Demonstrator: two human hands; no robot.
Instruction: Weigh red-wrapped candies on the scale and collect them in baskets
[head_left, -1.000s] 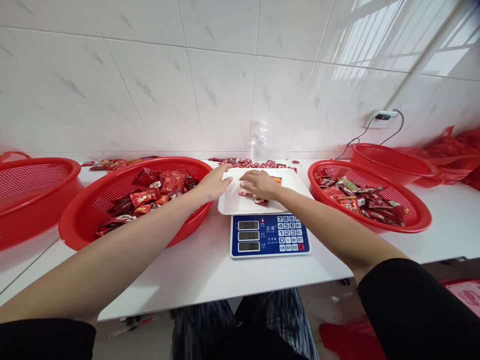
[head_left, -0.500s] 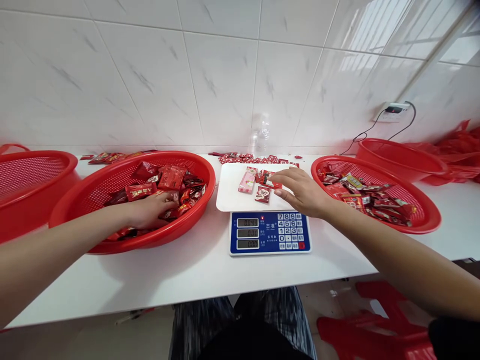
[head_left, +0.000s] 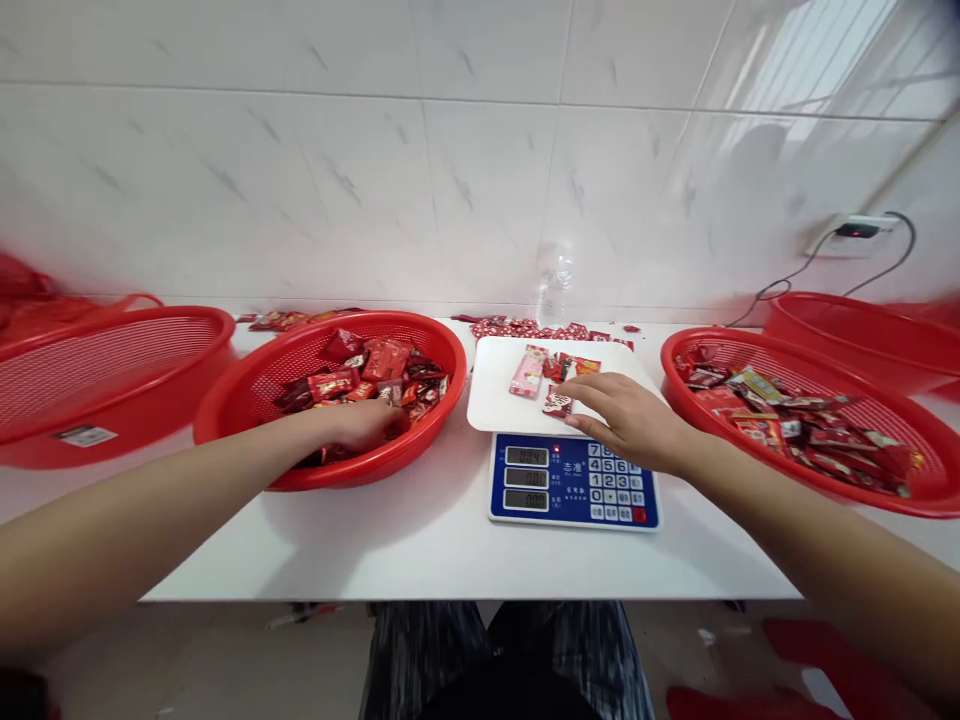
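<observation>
My left hand (head_left: pixel 367 424) reaches into a red basket (head_left: pixel 225 440) of wrapped red packets; its fingertips are hidden among them. My right hand (head_left: pixel 626 415) hovers with fingers apart over the right side of the scale's white tray (head_left: pixel 491 385), close to a small dark red and white packet (head_left: pixel 557 401). A pink packet (head_left: pixel 529 371) lies on the tray beside red packets (head_left: pixel 581 366). Below the tray is the scale's blue panel (head_left: pixel 574 490) with three displays.
More packets fill a right basket (head_left: pixel 926 440). An empty-looking red basket (head_left: pixel 112 400) stands at the left. Behind the scale are loose packets (head_left: pixel 525 328) and a clear bottle (head_left: pixel 556 285). A power cable runs along the right wall.
The view has turned left. My left hand has moved right within its basket. Near my right hand, an orange and red packet now shows on the tray, and my hand sits lower against the tray.
</observation>
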